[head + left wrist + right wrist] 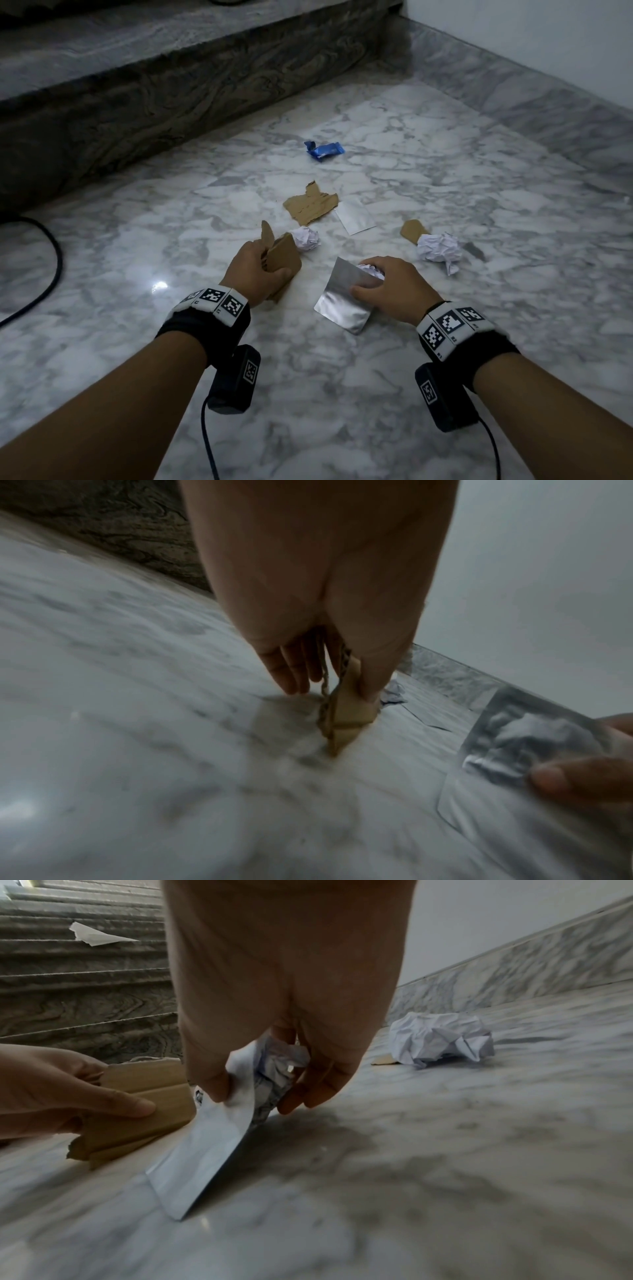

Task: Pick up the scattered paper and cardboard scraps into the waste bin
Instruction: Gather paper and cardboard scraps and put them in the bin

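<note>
A: Cardboard scraps (282,262) gripped in the left hand (255,265), thumb pressed across the top piece, fingers curled behind; lower corner just above the marble floor (342,394), whether touching it cannot be told. Silver sheet (342,298) and a crumpled paper wad (371,270) pinched together in the right hand (390,287), sheet hanging below the thumb.

B: Left on the floor?

A: Relative to the silver sheet: beyond it, a small paper ball (306,238); farther still, a torn cardboard piece (310,204) with a second silver sheet (354,216) just beside it; farthest, a blue wrapper (323,150). To the right, a large paper ball (438,249) touching a small cardboard scrap (412,231). In the right wrist view, a white sheet (94,936) up on the stairs (82,988).

B: Progress?

A: Early to middle, by judgement: several scraps in hand, at least seven more lying about, nothing seen binned. Waste bin not in view.

B: Pose?

A: Both forearms extended forward and low, palms down, hands near each other over the floor, each closed round its load.
</note>
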